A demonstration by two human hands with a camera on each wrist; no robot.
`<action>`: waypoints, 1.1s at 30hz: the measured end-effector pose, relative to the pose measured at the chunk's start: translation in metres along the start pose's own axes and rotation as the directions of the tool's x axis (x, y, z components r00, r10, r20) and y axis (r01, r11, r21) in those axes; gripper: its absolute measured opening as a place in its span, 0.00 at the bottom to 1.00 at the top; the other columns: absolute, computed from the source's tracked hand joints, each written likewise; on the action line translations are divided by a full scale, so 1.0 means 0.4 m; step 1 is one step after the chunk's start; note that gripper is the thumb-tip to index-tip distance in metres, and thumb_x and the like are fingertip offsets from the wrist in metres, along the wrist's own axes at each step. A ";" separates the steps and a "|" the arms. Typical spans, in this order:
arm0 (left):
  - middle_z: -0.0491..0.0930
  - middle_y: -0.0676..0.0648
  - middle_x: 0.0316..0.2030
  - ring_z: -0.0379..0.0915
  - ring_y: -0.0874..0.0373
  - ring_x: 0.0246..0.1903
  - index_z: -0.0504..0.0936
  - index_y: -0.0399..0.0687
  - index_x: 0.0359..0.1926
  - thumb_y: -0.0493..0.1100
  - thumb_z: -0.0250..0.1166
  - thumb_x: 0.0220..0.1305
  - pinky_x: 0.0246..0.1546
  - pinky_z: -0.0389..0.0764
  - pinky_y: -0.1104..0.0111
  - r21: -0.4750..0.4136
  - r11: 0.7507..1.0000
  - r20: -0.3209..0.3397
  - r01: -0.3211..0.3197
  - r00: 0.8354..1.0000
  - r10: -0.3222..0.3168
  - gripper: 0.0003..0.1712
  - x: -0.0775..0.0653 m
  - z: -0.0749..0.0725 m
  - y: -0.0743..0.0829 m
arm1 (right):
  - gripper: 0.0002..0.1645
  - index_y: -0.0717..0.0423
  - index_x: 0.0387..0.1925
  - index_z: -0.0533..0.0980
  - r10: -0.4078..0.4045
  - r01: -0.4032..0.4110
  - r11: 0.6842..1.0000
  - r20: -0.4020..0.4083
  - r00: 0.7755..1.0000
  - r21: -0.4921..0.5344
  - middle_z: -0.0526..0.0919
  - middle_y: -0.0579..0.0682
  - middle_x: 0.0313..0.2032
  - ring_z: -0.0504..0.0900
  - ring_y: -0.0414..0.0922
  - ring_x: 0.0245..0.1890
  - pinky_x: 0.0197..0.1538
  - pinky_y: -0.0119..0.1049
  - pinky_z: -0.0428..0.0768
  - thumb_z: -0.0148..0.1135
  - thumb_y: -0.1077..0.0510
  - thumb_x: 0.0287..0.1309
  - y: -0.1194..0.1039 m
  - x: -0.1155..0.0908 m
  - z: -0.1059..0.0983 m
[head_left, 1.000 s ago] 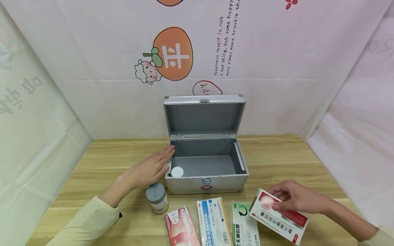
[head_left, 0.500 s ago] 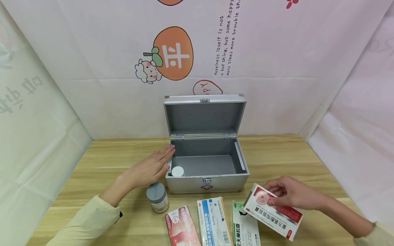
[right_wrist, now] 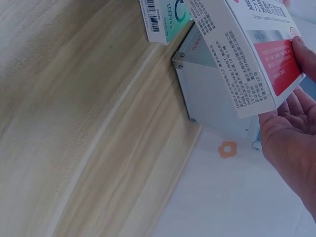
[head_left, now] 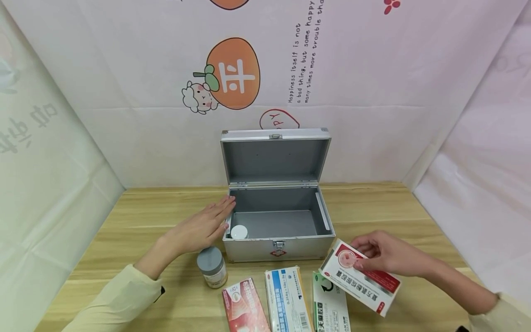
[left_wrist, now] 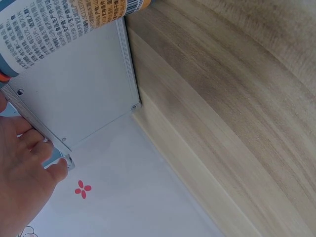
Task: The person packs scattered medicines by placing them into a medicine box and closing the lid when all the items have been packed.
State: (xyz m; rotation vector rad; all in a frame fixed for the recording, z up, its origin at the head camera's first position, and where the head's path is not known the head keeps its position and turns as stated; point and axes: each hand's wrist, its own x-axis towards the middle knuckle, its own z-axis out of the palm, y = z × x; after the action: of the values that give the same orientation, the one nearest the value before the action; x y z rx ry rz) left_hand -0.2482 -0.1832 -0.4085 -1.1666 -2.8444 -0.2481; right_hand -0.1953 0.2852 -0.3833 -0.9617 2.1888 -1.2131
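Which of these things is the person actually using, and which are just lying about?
In use, by the look of it:
red-and-white box, held in the right hand
open metal case, left hand at its rim

Lying about, held by neither hand, though perhaps wanted later:
grey-lidded jar
pink box
blue-and-white box
green-and-white box
white-lidded container, inside the case

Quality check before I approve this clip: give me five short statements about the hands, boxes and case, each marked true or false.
1. The right hand holds a red-and-white capsule box. True.
2. A white-capped container is inside the silver first-aid case. True.
3. The case's lid is closed. False: the lid stands open.
4. The left hand grips the gray-lidded jar. False: the left hand touches the case's left rim.
5. The green-and-white capsule box lies on the table. True.
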 end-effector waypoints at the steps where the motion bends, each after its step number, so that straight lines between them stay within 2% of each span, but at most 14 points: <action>1: 0.49 0.38 0.78 0.45 0.44 0.78 0.52 0.36 0.77 0.50 0.45 0.79 0.76 0.57 0.49 -0.002 1.000 0.004 0.004 1.000 -0.004 0.35 0.000 -0.001 0.000 | 0.10 0.63 0.47 0.80 -0.001 0.001 1.000 -0.004 1.000 -0.008 0.90 0.46 0.36 0.88 0.37 0.33 0.34 0.35 0.87 0.61 0.64 0.66 -0.002 0.002 -0.002; 9: 0.51 0.37 0.78 0.46 0.43 0.78 0.53 0.35 0.76 0.50 0.47 0.78 0.75 0.58 0.49 -0.007 1.000 -0.015 -0.006 1.000 0.006 0.35 -0.004 -0.002 0.002 | 0.10 0.62 0.46 0.80 0.002 -0.002 1.000 -0.011 1.000 -0.014 0.90 0.47 0.36 0.88 0.38 0.33 0.34 0.36 0.88 0.62 0.63 0.65 -0.019 0.018 -0.009; 14: 0.49 0.39 0.78 0.45 0.44 0.78 0.53 0.35 0.77 0.50 0.46 0.78 0.76 0.56 0.49 -0.006 1.000 -0.004 0.004 1.000 -0.004 0.35 -0.004 -0.003 0.005 | 0.10 0.62 0.46 0.80 0.012 -0.012 1.000 -0.009 1.000 -0.013 0.90 0.47 0.36 0.89 0.38 0.34 0.34 0.36 0.88 0.62 0.62 0.65 -0.033 0.029 -0.009; 21: 0.50 0.37 0.78 0.46 0.42 0.78 0.53 0.34 0.76 0.49 0.47 0.78 0.74 0.58 0.46 -0.006 1.000 -0.010 -0.005 1.000 0.005 0.35 -0.003 -0.003 0.005 | 0.13 0.64 0.48 0.80 0.039 -0.041 0.997 -0.032 0.999 -0.065 0.89 0.46 0.36 0.87 0.36 0.33 0.36 0.33 0.87 0.64 0.60 0.64 -0.060 0.044 -0.015; 33: 0.49 0.39 0.78 0.44 0.45 0.78 0.51 0.37 0.77 0.50 0.45 0.79 0.76 0.57 0.49 -0.013 1.000 0.008 0.008 1.000 -0.008 0.35 -0.002 -0.003 0.002 | 0.17 0.64 0.48 0.81 0.071 -0.078 0.988 -0.056 0.996 -0.131 0.89 0.45 0.35 0.87 0.37 0.33 0.38 0.32 0.87 0.67 0.57 0.62 -0.099 0.074 -0.021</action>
State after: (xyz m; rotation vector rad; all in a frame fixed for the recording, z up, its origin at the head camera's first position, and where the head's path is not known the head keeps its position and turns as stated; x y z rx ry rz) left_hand -0.2470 -0.1835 -0.4075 -1.1618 -2.8592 -0.2630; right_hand -0.2064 0.2529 -0.3467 -0.9013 2.3494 -1.0797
